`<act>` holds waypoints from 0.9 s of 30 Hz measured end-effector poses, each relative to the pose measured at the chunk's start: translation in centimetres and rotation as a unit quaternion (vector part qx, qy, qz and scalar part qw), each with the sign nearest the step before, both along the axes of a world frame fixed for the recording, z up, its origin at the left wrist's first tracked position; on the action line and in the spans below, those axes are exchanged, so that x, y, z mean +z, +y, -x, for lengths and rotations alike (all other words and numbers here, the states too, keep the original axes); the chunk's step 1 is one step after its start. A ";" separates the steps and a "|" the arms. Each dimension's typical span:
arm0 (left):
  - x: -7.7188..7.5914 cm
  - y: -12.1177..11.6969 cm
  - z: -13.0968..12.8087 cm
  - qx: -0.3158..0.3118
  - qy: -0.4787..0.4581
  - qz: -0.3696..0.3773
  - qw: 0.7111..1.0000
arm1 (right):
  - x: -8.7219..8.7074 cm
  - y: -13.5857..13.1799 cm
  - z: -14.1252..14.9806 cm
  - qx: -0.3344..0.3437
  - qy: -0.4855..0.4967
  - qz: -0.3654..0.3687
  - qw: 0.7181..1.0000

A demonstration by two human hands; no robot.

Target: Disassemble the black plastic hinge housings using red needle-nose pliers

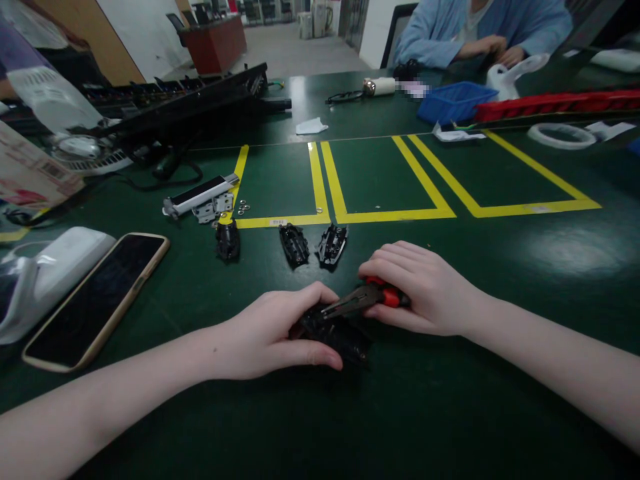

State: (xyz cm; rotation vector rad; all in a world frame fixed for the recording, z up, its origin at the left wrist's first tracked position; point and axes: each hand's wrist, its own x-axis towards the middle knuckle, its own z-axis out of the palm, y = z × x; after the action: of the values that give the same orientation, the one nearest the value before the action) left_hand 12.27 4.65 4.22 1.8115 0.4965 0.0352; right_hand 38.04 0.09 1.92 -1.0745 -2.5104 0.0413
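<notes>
My left hand [270, 330] is wrapped round a black plastic part [340, 337] that lies on the green table [425, 413]. My right hand [420, 290] grips pliers with red handles [385, 295]; their metal jaws [345, 307] reach into the top of the black part. Just beyond my hands lie three more black plastic parts [227, 240], [294, 245], [331, 245] in a row near the yellow tape lines.
A phone [97, 297] and a white device [60, 263] lie at the left. A silver and black bar [200, 195], a metal bracket and small washers [243, 207] sit behind. Another person in blue [480, 30] sits opposite, by a blue bin [455, 100].
</notes>
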 end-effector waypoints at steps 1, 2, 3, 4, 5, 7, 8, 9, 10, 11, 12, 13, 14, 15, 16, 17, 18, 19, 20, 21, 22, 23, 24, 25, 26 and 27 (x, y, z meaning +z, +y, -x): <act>0.0 0.0 0.0 0.001 0.000 -0.002 1.000 | 0.0 0.0 0.0 -0.001 0.001 0.000 1.000; 0.0 0.0 0.0 0.002 -0.001 -0.006 1.000 | 0.0 0.0 0.0 -0.002 0.000 -0.001 1.000; -0.1 0.0 0.0 0.002 -0.001 -0.010 1.000 | 0.0 0.0 0.0 -0.003 -0.001 -0.002 1.000; -0.1 0.0 0.0 0.002 -0.002 -0.014 1.000 | 0.0 0.0 0.0 -0.002 -0.002 -0.003 1.000; -0.2 0.0 0.0 0.003 -0.002 -0.018 1.000 | 0.0 0.0 0.0 -0.002 -0.004 -0.005 1.000; -0.4 0.1 0.0 0.005 -0.002 -0.020 1.000 | 0.0 0.0 0.0 -0.002 -0.008 -0.006 1.000; -0.5 0.1 0.0 0.007 -0.002 -0.020 1.000 | -0.1 0.0 0.0 -0.001 -0.009 -0.008 1.000; -0.6 0.1 0.0 0.009 -0.002 -0.022 1.000 | -0.1 0.0 0.0 -0.001 -0.010 -0.010 1.000; -0.7 0.1 0.0 0.010 -0.003 -0.025 1.000 | -0.1 0.0 0.0 -0.001 -0.011 -0.011 1.000; -0.7 0.1 0.0 0.012 -0.003 -0.028 1.000 | -0.1 0.0 0.0 0.000 -0.012 -0.013 1.000; -0.8 0.1 0.0 0.015 -0.004 -0.034 0.999 | -0.1 0.0 -0.1 0.001 -0.013 -0.016 1.000; -0.8 0.1 -0.1 0.017 -0.004 -0.039 0.999 | -0.2 0.0 -0.1 0.001 -0.016 -0.018 1.000; -0.8 0.1 -0.1 0.018 -0.004 -0.043 0.999 | -0.2 0.0 -0.1 0.001 -0.018 -0.019 1.000; -0.8 0.1 -0.1 0.020 -0.002 -0.048 0.999 | -0.3 0.0 -0.1 0.000 -0.020 -0.020 1.000; -0.8 0.1 -0.2 0.022 -0.001 -0.053 0.998 | -0.3 0.0 -0.1 0.000 -0.019 -0.022 1.000; -0.8 0.2 -0.2 0.022 0.000 -0.058 0.998 | -0.4 0.0 -0.1 0.000 -0.018 -0.024 1.000; -0.8 0.2 -0.2 0.021 0.002 -0.062 0.998 | -0.4 0.0 -0.1 0.000 -0.017 -0.026 1.000; -0.8 0.2 -0.3 0.021 0.004 -0.064 0.998 | -0.4 0.0 -0.1 -0.001 -0.016 -0.026 1.000; -0.8 0.2 -0.3 0.022 0.006 -0.067 0.998 | -0.4 0.0 -0.1 -0.001 -0.015 -0.025 1.000; -0.7 0.2 -0.3 0.023 0.008 -0.069 0.997 | -0.4 0.0 -0.1 -0.001 -0.017 -0.021 1.000; -0.7 0.2 -0.3 0.024 0.011 -0.071 0.997 | -0.3 0.0 -0.1 -0.001 -0.018 -0.018 1.000; -0.7 0.1 -0.3 0.026 0.013 -0.074 0.997 | -0.3 -0.1 -0.1 -0.001 -0.019 -0.015 1.000; -0.7 0.1 -0.4 0.028 0.014 -0.080 0.996 | -0.3 -0.1 -0.1 0.000 -0.018 -0.015 1.000; -0.7 0.0 -0.4 0.028 0.013 -0.084 0.996 | -0.3 -0.1 -0.1 0.001 -0.018 -0.016 1.000; -0.7 0.0 -0.4 0.027 0.012 -0.086 0.996 | -0.3 -0.1 -0.1 0.001 -0.018 -0.016 1.000; -0.6 0.0 -0.4 0.025 0.010 -0.087 0.996 | -0.3 -0.1 -0.1 0.002 -0.018 -0.016 1.000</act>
State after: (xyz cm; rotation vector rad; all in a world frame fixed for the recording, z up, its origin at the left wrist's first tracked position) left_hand 12.67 4.61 3.60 1.9703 0.5686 0.0972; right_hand 38.16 0.04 1.66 -1.0658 -2.5370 -0.0158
